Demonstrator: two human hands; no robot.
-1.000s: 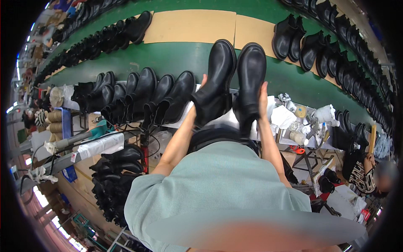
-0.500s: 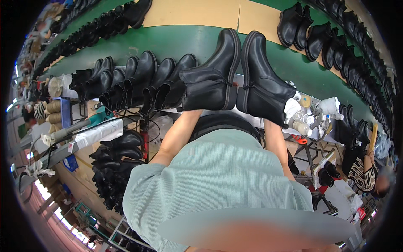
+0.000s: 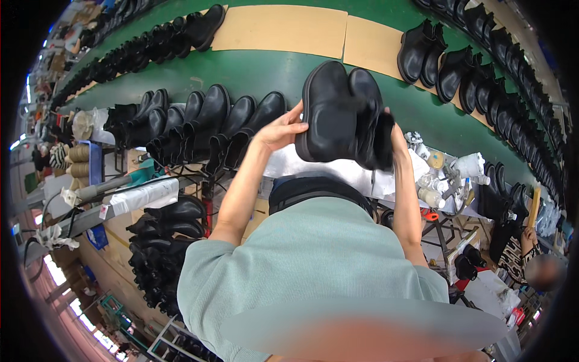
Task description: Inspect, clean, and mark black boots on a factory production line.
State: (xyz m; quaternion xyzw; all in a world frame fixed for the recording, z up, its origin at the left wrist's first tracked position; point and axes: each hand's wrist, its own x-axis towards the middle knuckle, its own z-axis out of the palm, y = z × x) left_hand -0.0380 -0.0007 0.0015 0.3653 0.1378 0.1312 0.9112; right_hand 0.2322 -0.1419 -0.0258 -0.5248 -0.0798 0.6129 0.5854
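Two black leather ankle boots are held up together before me, toes pointing away. My left hand grips the outer side of the left boot, with the thumb along its edge near the heel end. On the other side, my right hand is closed around the right boot; most of its fingers are hidden behind the boot. The boots lean against each other over the near edge of the green table, and their shaft ends are blurred by motion.
Several black boots stand to the left, more in rows at the right. Tan cardboard lies across the far part. White thread spools and small bottles sit by my right forearm. Another person is at far right.
Both boots have turned from lying on their sides, zips showing, to standing closer together. My hands have come into sight at their outer sides, and the boots moved slightly nearer me.
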